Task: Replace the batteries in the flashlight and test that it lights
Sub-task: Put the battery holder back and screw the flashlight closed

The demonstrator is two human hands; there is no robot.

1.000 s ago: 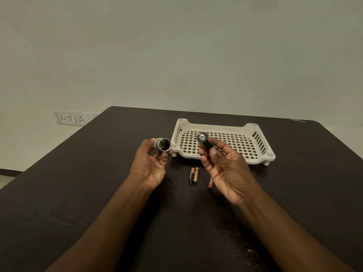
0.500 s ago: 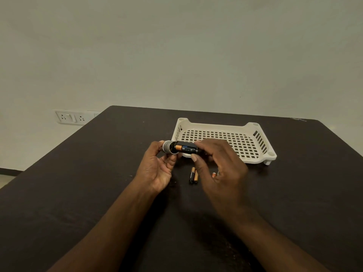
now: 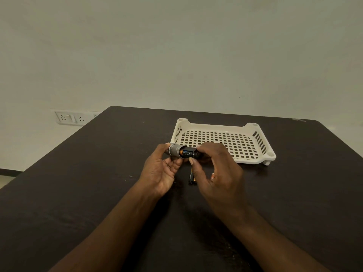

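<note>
Fingers (image 3: 193,160) of the right hand (image 3: 216,173) pinch the black battery holder (image 3: 191,153), whose left end sits inside the mouth of the grey flashlight body (image 3: 174,150), which the left hand (image 3: 161,169) grips with thumb and fingers wrapped round it. Both parts are held end to end above the dark desk (image 3: 78,183), just in front of the near edge of the white perforated tray (image 3: 253,161). Two loose batteries (image 3: 192,176) lie side by side on the desk below and between the hands, partly hidden by the right thumb.
</note>
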